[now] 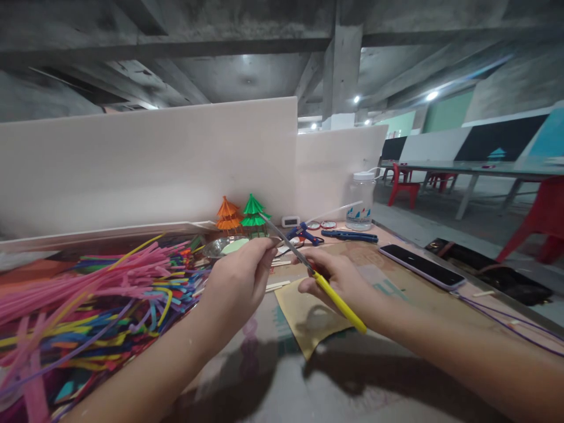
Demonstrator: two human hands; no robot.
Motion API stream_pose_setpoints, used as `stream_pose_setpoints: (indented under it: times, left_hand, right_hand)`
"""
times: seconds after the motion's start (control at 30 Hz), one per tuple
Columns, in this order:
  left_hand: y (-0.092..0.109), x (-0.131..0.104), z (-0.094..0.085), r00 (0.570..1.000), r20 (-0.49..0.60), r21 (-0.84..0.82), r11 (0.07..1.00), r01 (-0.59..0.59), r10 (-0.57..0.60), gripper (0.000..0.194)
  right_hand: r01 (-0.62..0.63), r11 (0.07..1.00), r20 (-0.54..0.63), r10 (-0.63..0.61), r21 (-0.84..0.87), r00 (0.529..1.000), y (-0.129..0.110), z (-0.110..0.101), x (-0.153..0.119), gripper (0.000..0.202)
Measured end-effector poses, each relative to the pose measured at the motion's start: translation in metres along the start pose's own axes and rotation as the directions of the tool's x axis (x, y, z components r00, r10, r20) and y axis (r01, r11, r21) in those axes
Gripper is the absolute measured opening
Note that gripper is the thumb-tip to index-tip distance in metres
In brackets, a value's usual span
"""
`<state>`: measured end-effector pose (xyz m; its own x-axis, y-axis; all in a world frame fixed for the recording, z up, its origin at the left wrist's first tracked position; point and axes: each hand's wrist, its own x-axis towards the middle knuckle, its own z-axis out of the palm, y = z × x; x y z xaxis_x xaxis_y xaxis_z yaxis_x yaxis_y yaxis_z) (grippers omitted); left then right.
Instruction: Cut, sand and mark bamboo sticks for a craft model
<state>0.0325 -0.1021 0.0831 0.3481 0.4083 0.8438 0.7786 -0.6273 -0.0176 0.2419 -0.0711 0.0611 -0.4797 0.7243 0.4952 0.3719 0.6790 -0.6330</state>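
My right hand [339,273] is closed on a pair of scissors with yellow handles [338,302], seen nearly edge-on. Their metal blades [288,241] point up and away to the left, past the fingertips of my left hand [242,276]. Thumb and fingers of that left hand are pinched together beside the blades; whatever they hold is too small or hidden to name. Beneath the right hand, a sheet of yellow paper [304,323] lies on the table with one edge curled. Thin pale sticks [277,286] lie just beyond it.
Pink and multicoloured craft strips [101,288] are heaped at left. Orange [228,214] and green [253,210] paper trees stand by the white partition [154,170]. A metal bowl [214,248], blue glue gun [308,233], blue cutter [350,236], water bottle [359,202] and phone [420,265] lie around.
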Motion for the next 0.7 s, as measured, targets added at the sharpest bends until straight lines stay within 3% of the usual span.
stream_pose_setpoints:
  times: [0.13,0.23,0.33,0.43,0.57,0.63,0.7]
  left_hand:
    - [-0.001,0.0,0.001,0.997,0.034,-0.057,0.996,0.072,-0.07,0.016]
    - [-0.003,-0.001,0.002,0.979,0.101,-0.188,0.963,0.192,-0.175,0.019]
    - [-0.005,0.0,0.004,0.952,0.18,-0.36,0.884,0.297,-0.247,0.02]
    - [-0.008,0.001,0.007,0.936,0.231,-0.465,0.815,0.347,-0.266,0.021]
    - [-0.028,0.002,0.019,0.928,0.275,-0.332,0.881,0.337,-0.251,0.023]
    - [-0.047,-0.001,0.032,0.916,0.323,-0.15,0.943,0.298,-0.239,0.024]
    - [-0.067,-0.007,0.047,0.891,0.38,-0.082,0.95,0.302,-0.25,0.024]
  right_hand:
    - [-0.012,1.0,-0.026,0.012,0.001,1.0,-0.002,0.0,0.0,0.037]
    - [-0.013,1.0,-0.063,0.014,0.007,0.998,0.002,-0.004,0.007,0.04]
    - [-0.078,0.992,-0.117,0.066,-0.098,0.991,0.023,-0.013,0.02,0.041]
    - [-0.15,0.941,-0.155,0.107,-0.304,0.982,0.06,-0.024,0.035,0.047]
    - [-0.283,0.762,-0.18,0.219,-0.582,0.959,0.112,-0.032,0.038,0.047]
    - [-0.321,0.707,-0.187,0.264,-0.63,0.946,0.131,-0.032,0.033,0.048]
    - [-0.343,0.681,-0.188,0.293,-0.647,0.937,0.144,-0.03,0.028,0.051]
